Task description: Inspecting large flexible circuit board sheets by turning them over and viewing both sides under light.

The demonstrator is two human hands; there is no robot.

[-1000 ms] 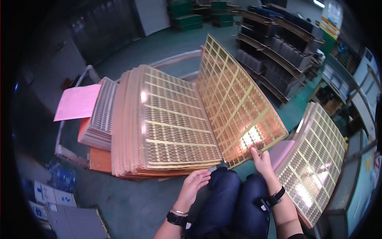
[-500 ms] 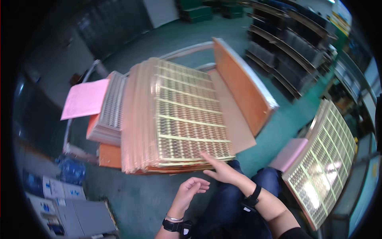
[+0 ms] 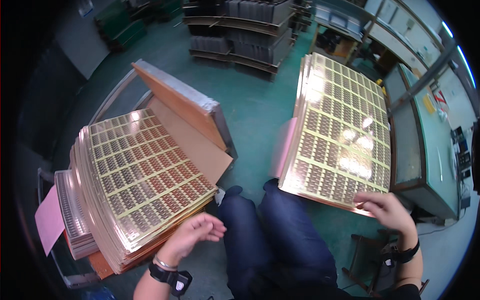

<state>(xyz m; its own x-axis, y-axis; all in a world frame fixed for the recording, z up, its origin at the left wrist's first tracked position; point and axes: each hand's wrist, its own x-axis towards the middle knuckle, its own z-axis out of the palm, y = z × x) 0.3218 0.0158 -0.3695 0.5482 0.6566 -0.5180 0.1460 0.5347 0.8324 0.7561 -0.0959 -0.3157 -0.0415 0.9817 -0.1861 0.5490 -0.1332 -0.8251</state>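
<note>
A tall stack of copper-coloured panels (image 3: 145,170), with rows of small patterns between yellow-green bands, stands at my left. Beside its near right corner is my left hand (image 3: 192,235), fingers slightly bent and holding nothing. At my right leans a second stack of similar panels (image 3: 345,125), shiny with reflected light. My right hand (image 3: 385,210) is at this stack's near right corner. Its fingers are bent over the panel edge and cover the corner. Whether they pinch a panel is hidden.
An upright brown board (image 3: 180,105) stands behind the left stack. Pink sheets (image 3: 50,220) stick out at far left, by grey patterned panels (image 3: 74,210). Loaded racks (image 3: 240,30) stand ahead. A glass-topped cabinet (image 3: 425,150) is at right, a small stool (image 3: 362,260) below it.
The view has turned right, bringing the right stack nearer the middle. My right hand has left the left stack and moved over to the right stack's near corner. My left hand stays near the left stack.
</note>
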